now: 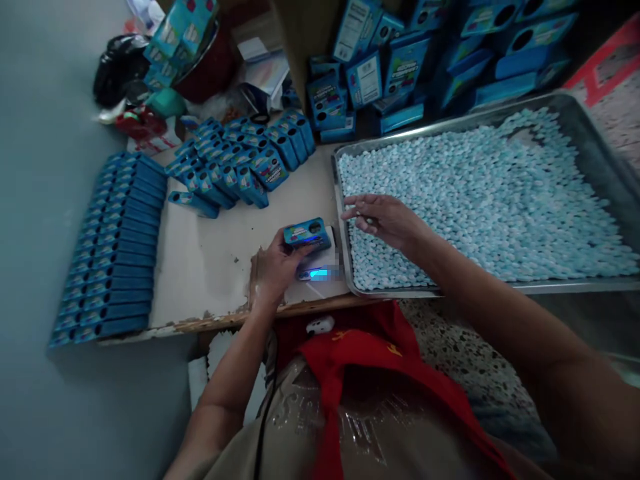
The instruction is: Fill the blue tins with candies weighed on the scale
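Observation:
My left hand (278,265) is closed on a small blue box (306,234), holding it over a little scale (320,270) with a lit blue display. My right hand (383,217) hovers over the near left corner of a metal tray (595,150) full of small pale blue pieces (480,193). Its fingers are pinched together at the tips, and what they hold is too small to make out.
Rows of flat blue boxes (113,247) lie at the left of the worn white board (210,260). Several standing blue boxes (240,163) are grouped behind. More boxes (400,60) are piled at the back. A black bag (117,67) sits far left.

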Motion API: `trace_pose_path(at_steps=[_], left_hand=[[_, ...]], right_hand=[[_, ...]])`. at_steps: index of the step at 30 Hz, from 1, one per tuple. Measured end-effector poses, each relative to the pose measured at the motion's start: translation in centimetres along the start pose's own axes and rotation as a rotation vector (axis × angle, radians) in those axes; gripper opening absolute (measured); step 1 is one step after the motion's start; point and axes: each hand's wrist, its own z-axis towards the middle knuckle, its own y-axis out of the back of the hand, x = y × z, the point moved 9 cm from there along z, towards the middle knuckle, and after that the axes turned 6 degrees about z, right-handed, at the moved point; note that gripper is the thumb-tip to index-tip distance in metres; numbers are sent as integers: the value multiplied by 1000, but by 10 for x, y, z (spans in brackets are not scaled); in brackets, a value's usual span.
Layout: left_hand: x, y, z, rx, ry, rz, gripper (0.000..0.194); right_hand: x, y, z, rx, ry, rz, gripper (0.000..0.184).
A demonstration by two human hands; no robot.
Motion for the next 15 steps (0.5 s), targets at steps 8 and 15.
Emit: trace_pose_path(at_steps=[8,15], left_hand=[[3,37,1,25,-252,-75,88],[50,124,38,-263,-177,66,55]], right_hand=[[26,-49,-13,97,180,-151,22],[29,-70,-17,119,213,-335,19]])
